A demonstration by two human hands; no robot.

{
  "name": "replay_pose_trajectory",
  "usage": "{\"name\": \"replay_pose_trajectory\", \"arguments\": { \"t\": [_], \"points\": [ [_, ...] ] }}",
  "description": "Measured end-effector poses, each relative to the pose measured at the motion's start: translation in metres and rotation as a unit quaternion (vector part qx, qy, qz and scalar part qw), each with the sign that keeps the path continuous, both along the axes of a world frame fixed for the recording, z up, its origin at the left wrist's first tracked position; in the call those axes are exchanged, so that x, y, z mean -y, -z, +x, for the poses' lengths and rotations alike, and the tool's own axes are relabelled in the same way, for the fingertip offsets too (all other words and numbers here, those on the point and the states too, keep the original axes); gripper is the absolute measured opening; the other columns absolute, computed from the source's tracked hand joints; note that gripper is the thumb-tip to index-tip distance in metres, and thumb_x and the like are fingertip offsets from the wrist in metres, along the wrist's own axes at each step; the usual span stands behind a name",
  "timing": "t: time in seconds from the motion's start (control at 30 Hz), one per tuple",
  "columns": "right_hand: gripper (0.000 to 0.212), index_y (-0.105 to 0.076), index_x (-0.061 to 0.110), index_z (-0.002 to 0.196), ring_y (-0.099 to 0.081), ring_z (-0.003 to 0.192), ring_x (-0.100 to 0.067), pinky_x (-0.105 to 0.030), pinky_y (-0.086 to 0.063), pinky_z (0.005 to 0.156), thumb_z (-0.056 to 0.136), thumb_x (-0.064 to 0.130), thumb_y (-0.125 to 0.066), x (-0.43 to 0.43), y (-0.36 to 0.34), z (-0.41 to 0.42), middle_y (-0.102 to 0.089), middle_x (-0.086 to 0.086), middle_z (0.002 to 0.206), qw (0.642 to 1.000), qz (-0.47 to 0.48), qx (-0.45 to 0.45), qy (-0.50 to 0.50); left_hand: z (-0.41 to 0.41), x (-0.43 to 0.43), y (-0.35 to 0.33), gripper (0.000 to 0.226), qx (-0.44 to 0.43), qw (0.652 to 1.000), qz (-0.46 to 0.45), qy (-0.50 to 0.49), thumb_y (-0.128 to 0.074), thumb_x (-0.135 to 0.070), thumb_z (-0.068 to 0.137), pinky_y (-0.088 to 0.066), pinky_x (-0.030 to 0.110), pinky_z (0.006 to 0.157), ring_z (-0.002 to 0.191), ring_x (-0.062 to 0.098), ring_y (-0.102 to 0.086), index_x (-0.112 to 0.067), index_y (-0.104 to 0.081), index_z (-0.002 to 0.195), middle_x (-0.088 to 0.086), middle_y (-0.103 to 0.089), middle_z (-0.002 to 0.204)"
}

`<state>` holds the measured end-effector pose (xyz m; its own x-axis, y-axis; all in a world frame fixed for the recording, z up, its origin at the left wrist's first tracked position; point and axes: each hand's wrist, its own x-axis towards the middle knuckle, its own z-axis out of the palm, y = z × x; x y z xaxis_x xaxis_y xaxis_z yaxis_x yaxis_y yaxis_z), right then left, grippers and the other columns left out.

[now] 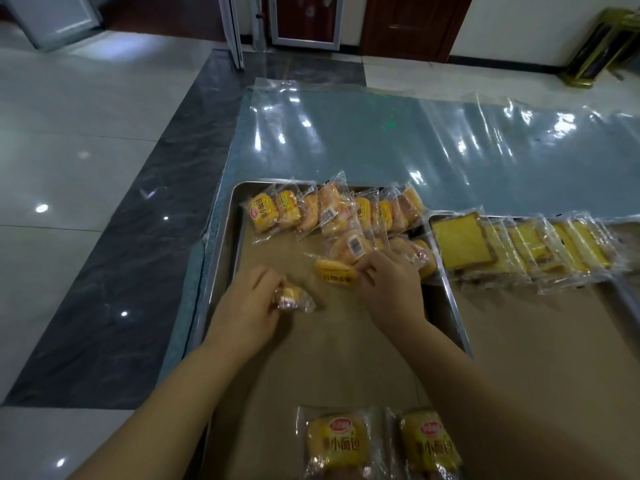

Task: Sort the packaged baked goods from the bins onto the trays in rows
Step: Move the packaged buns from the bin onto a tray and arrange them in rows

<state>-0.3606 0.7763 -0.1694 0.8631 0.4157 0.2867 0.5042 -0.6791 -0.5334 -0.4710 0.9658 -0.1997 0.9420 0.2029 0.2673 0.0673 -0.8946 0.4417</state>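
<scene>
A steel tray (221, 244) lined with brown paper holds a row of small wrapped yellow buns (332, 209) along its far edge, with a second, shorter row started at the right. My left hand (249, 306) grips a small wrapped bun (294, 297) over the tray's middle. My right hand (388, 285) pinches another yellow wrapped bun (334, 270) by its wrapper, just in front of the second row. Two more packaged buns (381, 445) lie at the near edge of the tray.
A second tray (436, 220) to the right carries a row of wrapped toast slices (519, 247). The table (381, 140) is covered in shiny clear plastic. Glossy tiled floor (86, 168) lies to the left, doors (408, 26) at the back.
</scene>
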Motion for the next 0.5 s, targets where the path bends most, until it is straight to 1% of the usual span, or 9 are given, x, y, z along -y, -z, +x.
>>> {"name": "replay_pose_trajectory", "arguments": {
  "t": [0.07, 0.1, 0.17, 0.2, 0.27, 0.33, 0.37, 0.43, 0.5],
  "points": [
    [0.011, -0.063, 0.011, 0.072, -0.050, 0.070, -0.016, -0.030, -0.039, 0.059, 0.076, 0.002, -0.068, 0.012, 0.004, -0.010, -0.059, 0.001, 0.075, 1.000, 0.006, 0.008, -0.020, -0.017, 0.001, 0.002, 0.043, -0.057, 0.998, 0.004, 0.036, -0.081, -0.020, 0.065, -0.037, 0.023, 0.074, 0.095, 0.013, -0.047, -0.022, -0.059, 0.102, -0.009, -0.052, 0.102],
    [0.009, -0.063, 0.011, 0.074, -0.051, 0.071, -0.015, -0.027, -0.037, 0.059, 0.077, 0.004, -0.069, 0.017, 0.007, -0.014, -0.059, 0.001, 0.078, 1.000, 0.005, -0.002, -0.025, -0.025, 0.001, 0.002, 0.048, -0.091, 0.995, -0.007, 0.049, -0.079, -0.026, 0.068, -0.037, 0.023, 0.079, 0.101, 0.011, -0.045, -0.025, -0.057, 0.110, -0.012, -0.049, 0.107],
    [0.006, -0.065, 0.014, 0.083, -0.053, 0.076, -0.011, -0.023, -0.040, 0.063, 0.081, 0.010, -0.068, 0.029, 0.013, -0.023, -0.060, 0.005, 0.086, 0.998, 0.009, -0.048, -0.029, -0.041, 0.004, 0.004, 0.049, -0.133, 0.989, -0.033, 0.060, -0.072, -0.033, 0.075, -0.039, 0.022, 0.086, 0.106, 0.004, -0.042, -0.031, -0.054, 0.120, -0.016, -0.046, 0.115],
    [0.008, -0.065, 0.017, 0.088, -0.054, 0.078, -0.008, -0.021, -0.043, 0.065, 0.082, 0.012, -0.067, 0.034, 0.016, -0.027, -0.059, 0.007, 0.089, 0.996, 0.019, -0.078, -0.025, -0.046, 0.006, 0.005, 0.044, -0.139, 0.988, -0.036, 0.064, -0.070, -0.035, 0.078, -0.040, 0.023, 0.089, 0.109, 0.004, -0.041, -0.031, -0.056, 0.119, -0.015, -0.046, 0.118],
    [0.012, -0.062, 0.025, 0.091, -0.054, 0.081, -0.003, -0.018, -0.045, 0.067, 0.085, 0.015, -0.064, 0.042, 0.020, -0.033, -0.059, 0.011, 0.091, 0.989, 0.050, -0.138, -0.010, -0.056, 0.012, 0.004, 0.027, -0.142, 0.986, -0.032, 0.077, -0.069, -0.035, 0.079, -0.035, 0.021, 0.093, 0.115, 0.006, -0.036, -0.030, -0.065, 0.106, -0.013, -0.046, 0.121],
    [0.018, -0.058, 0.033, 0.090, -0.055, 0.082, -0.001, -0.015, -0.042, 0.065, 0.087, 0.016, -0.061, 0.048, 0.023, -0.036, -0.058, 0.013, 0.091, 0.977, 0.077, -0.199, 0.017, -0.061, 0.018, 0.006, 0.019, -0.130, 0.987, -0.035, 0.091, -0.070, -0.030, 0.080, -0.031, 0.021, 0.093, 0.119, 0.012, -0.035, -0.025, -0.071, 0.098, -0.009, -0.048, 0.125],
    [0.020, -0.056, 0.035, 0.089, -0.055, 0.082, -0.002, -0.014, -0.040, 0.063, 0.088, 0.015, -0.059, 0.051, 0.024, -0.037, -0.058, 0.013, 0.091, 0.969, 0.086, -0.228, 0.033, -0.061, 0.020, 0.008, 0.019, -0.121, 0.988, -0.031, 0.092, -0.069, -0.027, 0.081, -0.030, 0.022, 0.094, 0.119, 0.016, -0.037, -0.022, -0.071, 0.099, -0.007, -0.049, 0.127],
    [0.021, -0.057, 0.033, 0.090, -0.055, 0.080, -0.003, -0.015, -0.037, 0.060, 0.089, 0.013, -0.057, 0.058, 0.028, -0.034, -0.059, 0.013, 0.092, 0.960, 0.077, -0.262, 0.060, -0.058, 0.024, 0.009, 0.022, -0.101, 0.991, -0.028, 0.079, -0.065, -0.023, 0.085, -0.030, 0.025, 0.094, 0.119, 0.020, -0.038, -0.021, -0.068, 0.107, -0.004, -0.051, 0.129],
    [0.019, -0.060, 0.027, 0.102, -0.054, 0.081, -0.004, -0.017, -0.039, 0.061, 0.090, 0.014, -0.054, 0.066, 0.029, -0.030, -0.059, 0.008, 0.099, 0.957, 0.033, -0.277, 0.081, -0.050, 0.029, 0.008, 0.029, -0.085, 0.993, -0.036, 0.074, -0.059, -0.022, 0.089, -0.030, 0.028, 0.099, 0.124, 0.021, -0.036, -0.021, -0.063, 0.118, -0.003, -0.049, 0.135]
  ]
}}
